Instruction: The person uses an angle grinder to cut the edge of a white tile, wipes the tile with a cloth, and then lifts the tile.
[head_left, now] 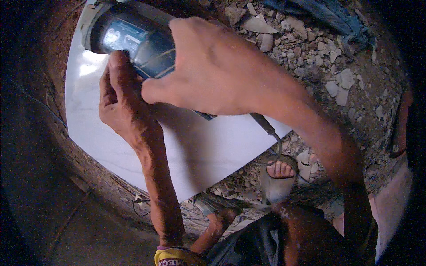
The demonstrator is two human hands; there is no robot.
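A dark blue corded power tool (153, 55) with a grey front end lies over a large glossy white tile (128, 146). My right hand (208, 66) wraps round its body from above. Against the tool's near side, my left hand (126, 95) is closed, with a fingertip by a small black part, perhaps the switch. The tool's cord (268, 126) leaves from behind my right wrist and runs down toward my foot. Whether a blade or disc is fitted is hidden.
Broken rubble (306, 48) covers the ground at the far right, with a blue cloth (328, 17) on it. My sandalled foot (279, 173) stands beside the tile's near right edge. A grey surface (49, 195) lies to the left. Loose wires (310, 188) lie near my legs.
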